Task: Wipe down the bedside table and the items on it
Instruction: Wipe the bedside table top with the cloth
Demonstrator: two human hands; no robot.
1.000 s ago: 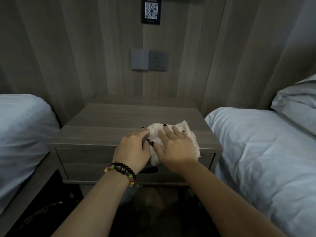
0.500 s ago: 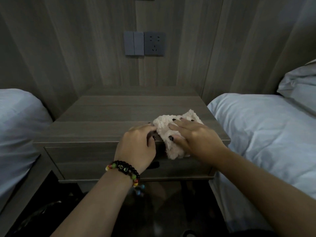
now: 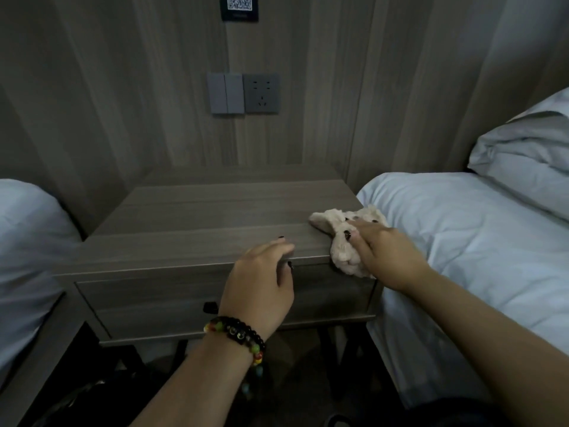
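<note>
Head view, left to right: left hand, fingers relaxed, resting on the front edge of the bedside table, no longer touching the cloth; cloth, shifted from front centre to the front right corner, overhanging; right hand pressing it flat-fingered. Front edge judged nearly wiped.

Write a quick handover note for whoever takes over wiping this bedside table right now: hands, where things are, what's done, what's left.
Left hand: rests on the bedside table's front edge, holding nothing.
Right hand: presses the cloth with straight fingers at the front right corner, where it drapes over the edge beside the bed.
Done: cannot tell which parts of the top are already wiped.
Left: no other items show on the top; I'd cover the back, the left side and the drawer front.
</note>
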